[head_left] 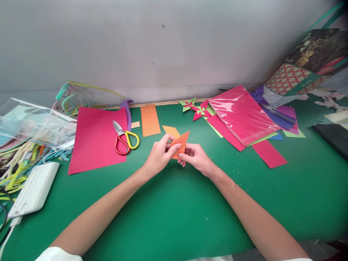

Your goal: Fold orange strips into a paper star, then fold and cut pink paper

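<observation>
Both of my hands grip one piece of folded orange paper (pixel 181 142) above the green table, its pointed corner sticking up to the right. My left hand (pixel 162 151) pinches it from the left with the thumb across its front. From the lower right, my right hand (pixel 196 156) pinches its bottom edge; some fingertips behind the paper are hidden. Just beyond my left hand lies another folded orange piece (pixel 171 130). An orange paper strip (pixel 150 120) is flat farther back. Scissors (pixel 125 139) with one red and one yellow handle rest on a red sheet (pixel 98 141).
Green-and-red folded paper stars (pixel 199 109) lie at the back, beside a plastic-wrapped red paper pack (pixel 241 116). A red strip (pixel 269 154) is at the right. Left stand a white power bank (pixel 35 188) with a cable and tangled coloured strips (pixel 20 166). A grey wall (pixel 163 47) rises behind.
</observation>
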A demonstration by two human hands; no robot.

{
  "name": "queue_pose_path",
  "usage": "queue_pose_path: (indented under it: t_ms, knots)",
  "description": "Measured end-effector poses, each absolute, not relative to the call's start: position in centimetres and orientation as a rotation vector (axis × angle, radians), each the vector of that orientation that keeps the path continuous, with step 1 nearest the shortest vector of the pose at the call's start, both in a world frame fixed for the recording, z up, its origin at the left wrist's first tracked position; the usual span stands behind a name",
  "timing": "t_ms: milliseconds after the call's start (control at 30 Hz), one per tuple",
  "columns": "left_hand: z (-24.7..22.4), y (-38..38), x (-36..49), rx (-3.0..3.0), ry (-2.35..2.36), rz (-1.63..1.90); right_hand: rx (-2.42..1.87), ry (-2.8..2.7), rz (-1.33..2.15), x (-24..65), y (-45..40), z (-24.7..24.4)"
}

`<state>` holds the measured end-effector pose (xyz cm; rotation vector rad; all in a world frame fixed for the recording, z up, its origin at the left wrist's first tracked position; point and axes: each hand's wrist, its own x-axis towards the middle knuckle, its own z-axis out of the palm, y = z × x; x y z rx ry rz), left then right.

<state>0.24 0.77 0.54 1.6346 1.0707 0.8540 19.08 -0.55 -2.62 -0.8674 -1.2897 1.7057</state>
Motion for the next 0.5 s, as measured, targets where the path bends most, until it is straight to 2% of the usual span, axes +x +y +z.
queue_pose_path:
  t_ms: [133, 267, 500]
  knots:
    - [1.7, 2.5, -2.1, 1.467, 0.801, 0.563, -0.813, -1.251, 1.776, 19.7, -0.3, -2.3]
    - [2.9, 3.5, -4.0, 1.414, 0.572, 0.278, -0.705, -1.280, 1.999, 20.3, -0.3, -2.3]
    - [1.9, 3.2, -3.7, 1.306, 0.499, 0.225, -0.688, -1.162, 2.062, 20.0, -0.4, -2.8]
